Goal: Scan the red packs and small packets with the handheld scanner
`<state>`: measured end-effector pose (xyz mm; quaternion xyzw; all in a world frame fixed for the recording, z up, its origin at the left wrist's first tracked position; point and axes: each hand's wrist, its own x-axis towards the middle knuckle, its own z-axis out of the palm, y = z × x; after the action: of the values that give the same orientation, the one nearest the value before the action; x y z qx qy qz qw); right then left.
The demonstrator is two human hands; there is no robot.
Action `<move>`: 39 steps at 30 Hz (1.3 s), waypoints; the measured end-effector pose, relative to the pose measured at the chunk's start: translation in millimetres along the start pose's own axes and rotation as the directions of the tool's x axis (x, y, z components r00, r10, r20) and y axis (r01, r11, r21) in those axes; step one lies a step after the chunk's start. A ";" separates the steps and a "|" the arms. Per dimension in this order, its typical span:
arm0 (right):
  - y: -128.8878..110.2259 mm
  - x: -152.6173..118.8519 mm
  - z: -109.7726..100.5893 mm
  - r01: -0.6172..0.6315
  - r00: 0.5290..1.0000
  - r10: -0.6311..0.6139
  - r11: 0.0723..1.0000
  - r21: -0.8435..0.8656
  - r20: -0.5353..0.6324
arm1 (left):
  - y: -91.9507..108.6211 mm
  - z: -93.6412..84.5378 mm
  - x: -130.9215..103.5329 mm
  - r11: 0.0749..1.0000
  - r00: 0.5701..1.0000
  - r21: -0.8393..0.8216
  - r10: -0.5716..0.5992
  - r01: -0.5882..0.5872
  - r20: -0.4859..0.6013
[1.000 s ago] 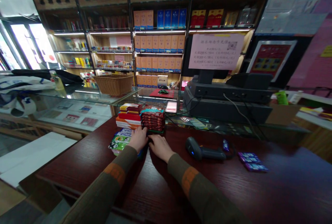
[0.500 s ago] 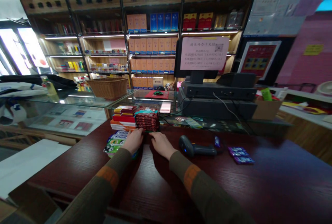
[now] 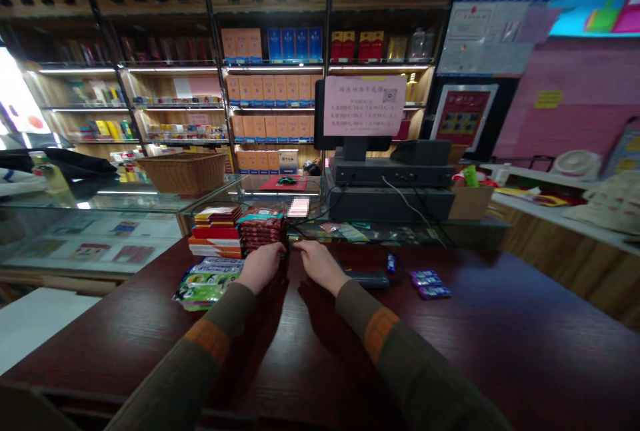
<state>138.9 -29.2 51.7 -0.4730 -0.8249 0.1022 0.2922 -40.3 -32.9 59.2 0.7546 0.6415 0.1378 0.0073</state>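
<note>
My left hand (image 3: 263,266) is over the dark red-brown table, its fingers curled together at the lower right of a stack of red-brown packets (image 3: 261,234). Whether it touches them, I cannot tell. My right hand (image 3: 320,264) faces it across a small gap, fingers also drawn together and pointing left. Anything inside either hand is hidden. Left of the packets are piled red, yellow and white packs (image 3: 215,234). Green and white pouches (image 3: 207,284) lie in front of these. A black barcode scanner (image 3: 370,278) is partly covered by my right hand.
Purple packets (image 3: 430,284) and a small blue-purple piece (image 3: 391,262) lie on the table (image 3: 320,364) to the right. Behind stand a till with a monitor (image 3: 357,111), a glass counter and a wicker basket (image 3: 185,172). Stocked shelves line the back wall.
The view has turned right. My hands have moved slightly apart and to the right relative to the table, and the right one now covers part of the scanner. Their fingers look more curled.
</note>
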 end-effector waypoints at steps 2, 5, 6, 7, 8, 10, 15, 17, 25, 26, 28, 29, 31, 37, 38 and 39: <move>12.0 -6.4 -8.7 -0.023 1.000 0.023 1.000 -0.009 -0.021 | 14.9 1.3 3.0 1.000 1.000 -0.010 0.029 -0.029 0.007; 33.5 -17.9 -21.1 -0.060 0.996 0.060 0.998 -0.002 -0.059 | 34.5 5.5 8.7 0.997 0.997 -0.022 0.075 -0.075 0.006; 41.0 -22.0 -25.3 -0.074 0.995 0.074 0.997 0.004 -0.072 | 40.5 7.4 10.7 0.996 0.996 -0.028 0.090 -0.090 0.008; 48.3 -26.2 -29.5 -0.090 0.992 0.091 0.996 0.008 -0.083 | 46.4 9.5 12.7 0.994 0.994 -0.034 0.104 -0.104 0.010; 55.5 -30.3 -33.6 -0.108 0.990 0.109 0.994 0.011 -0.094 | 52.4 11.6 14.8 0.993 0.993 -0.039 0.115 -0.114 0.013; 69.8 -38.0 -41.7 -0.148 0.983 0.148 0.989 0.009 -0.110 | 64.6 16.2 18.8 0.990 0.991 -0.049 0.132 -0.131 0.017; 107.3 -55.3 -60.9 -0.225 0.966 0.220 0.974 -0.024 -0.137 | 96.6 27.7 30.1 0.979 0.979 -0.053 0.200 -0.198 0.031; 122.5 -62.4 -68.7 -0.253 0.958 0.244 0.966 -0.044 -0.148 | 109.8 29.7 34.7 0.973 0.973 -0.045 0.227 -0.225 0.035; 173.5 -88.9 -95.9 -0.351 0.929 0.330 0.929 -0.116 -0.166 | 157.6 24.3 51.1 0.956 0.955 0.004 0.291 -0.292 0.063; 178.7 -91.2 -97.9 -0.357 0.928 0.335 0.926 -0.126 -0.165 | 163.1 25.8 53.3 0.954 0.952 0.006 0.299 -0.300 0.068; 188.2 -95.5 -101.2 -0.373 0.923 0.350 0.915 -0.151 -0.161 | 174.5 30.9 57.0 0.947 0.945 0.004 0.319 -0.320 0.077; 192.2 -97.3 -102.4 -0.380 0.921 0.356 0.910 -0.166 -0.159 | 180.5 34.2 58.2 0.944 0.941 0.001 0.329 -0.330 0.083; 198.8 -100.7 -104.2 -0.387 0.920 0.362 0.901 -0.196 -0.151 | 192.9 41.3 59.2 0.936 0.932 -0.003 0.350 -0.351 0.091; 208.3 -106.5 -104.9 -0.407 0.913 0.393 0.873 -0.269 -0.106 | 227.0 61.9 55.8 0.917 0.913 0.003 0.395 -0.398 0.103; 209.2 -106.7 -104.5 -0.418 0.908 0.408 0.864 -0.280 -0.098 | 231.7 64.8 55.1 0.917 0.912 0.007 0.397 -0.399 0.101; 210.0 -106.8 -104.1 -0.428 0.902 0.422 0.856 -0.291 -0.089 | 236.2 67.5 54.5 0.917 0.913 0.011 0.395 -0.398 0.101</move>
<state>391.2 -18.5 1.2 -0.6835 -0.7027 0.0311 0.1951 210.1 -10.7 49.4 0.8749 0.4760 0.0897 -0.0015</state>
